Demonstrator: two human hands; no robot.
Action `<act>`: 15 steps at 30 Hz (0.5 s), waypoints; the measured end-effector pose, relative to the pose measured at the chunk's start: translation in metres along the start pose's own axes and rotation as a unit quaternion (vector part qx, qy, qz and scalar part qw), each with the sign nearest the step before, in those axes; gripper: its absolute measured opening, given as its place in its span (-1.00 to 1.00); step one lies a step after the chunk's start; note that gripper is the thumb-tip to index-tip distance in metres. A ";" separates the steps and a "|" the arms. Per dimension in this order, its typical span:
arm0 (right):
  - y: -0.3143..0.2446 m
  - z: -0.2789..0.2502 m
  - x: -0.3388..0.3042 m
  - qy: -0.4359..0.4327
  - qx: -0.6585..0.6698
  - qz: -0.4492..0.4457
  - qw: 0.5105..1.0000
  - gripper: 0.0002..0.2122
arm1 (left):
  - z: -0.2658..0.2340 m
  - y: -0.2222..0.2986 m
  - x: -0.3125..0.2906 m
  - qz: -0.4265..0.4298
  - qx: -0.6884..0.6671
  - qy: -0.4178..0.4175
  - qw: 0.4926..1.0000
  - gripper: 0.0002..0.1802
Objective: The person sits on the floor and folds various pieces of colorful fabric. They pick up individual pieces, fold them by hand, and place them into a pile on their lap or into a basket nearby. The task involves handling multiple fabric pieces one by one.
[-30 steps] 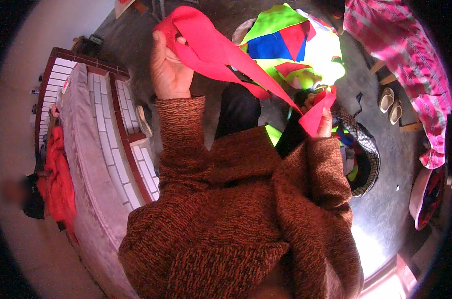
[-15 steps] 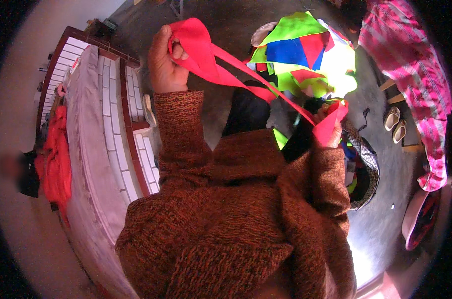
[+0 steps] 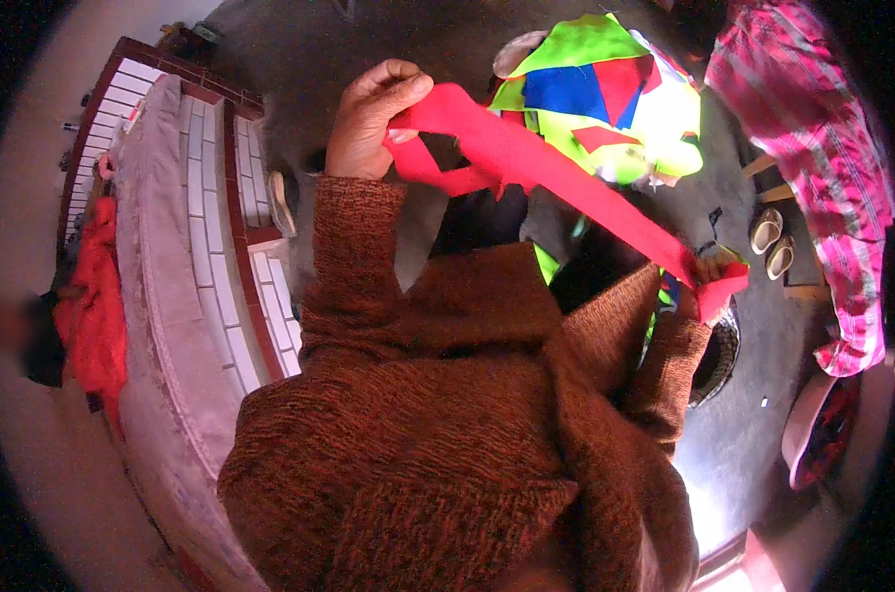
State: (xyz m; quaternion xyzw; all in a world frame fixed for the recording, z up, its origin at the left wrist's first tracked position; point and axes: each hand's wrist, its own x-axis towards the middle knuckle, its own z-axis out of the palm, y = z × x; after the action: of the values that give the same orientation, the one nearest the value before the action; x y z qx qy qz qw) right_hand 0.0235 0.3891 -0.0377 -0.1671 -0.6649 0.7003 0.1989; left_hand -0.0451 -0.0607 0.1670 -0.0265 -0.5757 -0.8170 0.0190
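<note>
A long red cloth strip (image 3: pixel 576 185) runs taut on a slant across my front. My left hand (image 3: pixel 366 123), raised at the upper left, pinches one end, and a narrower part of the strip loops below its fingers. Lower on the right, my right hand (image 3: pixel 706 281) is closed on the other end, whose tip hangs over the fingers and partly hides them. Beyond the strip lies a heap of bright cloth pieces (image 3: pixel 571 94) in lime green, blue and red.
At the right are a checked round container (image 3: pixel 721 365), pale shoes (image 3: pixel 766 230), a pink plaid cloth (image 3: pixel 803 128) and a pink basin (image 3: pixel 795 434). A cloth-covered brick platform (image 3: pixel 156 247) runs along my left, with a person in red (image 3: pixel 97 306) past it.
My right hand has moved right and down, drawing the strip straighter and flatter. My left hand has shifted slightly right and turned. The view has shifted a little.
</note>
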 end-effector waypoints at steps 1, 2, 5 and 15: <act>-0.025 0.006 -0.006 0.040 0.259 0.087 0.961 -0.84 | -0.001 -0.004 0.001 -0.005 -0.005 0.000 1.000 -0.92; -0.029 0.002 -0.007 0.052 0.280 0.080 0.955 -0.88 | -0.002 -0.005 0.002 -0.010 -0.008 -0.002 1.000 -0.92; -0.032 -0.031 -0.003 -0.063 0.491 0.092 0.864 -0.80 | -0.008 -0.010 0.008 -0.007 -0.025 -0.008 1.000 -0.92; 0.001 -0.078 0.005 -0.068 0.530 0.057 0.843 -0.77 | -0.013 -0.005 0.011 0.099 -0.033 -0.012 0.994 -0.84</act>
State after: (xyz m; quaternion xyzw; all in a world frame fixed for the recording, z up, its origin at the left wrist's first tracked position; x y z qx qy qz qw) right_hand 0.0579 0.4592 -0.0431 -0.0257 -0.1937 0.9657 0.1713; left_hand -0.0563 -0.0716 0.1585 -0.0943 -0.5433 -0.8292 0.0920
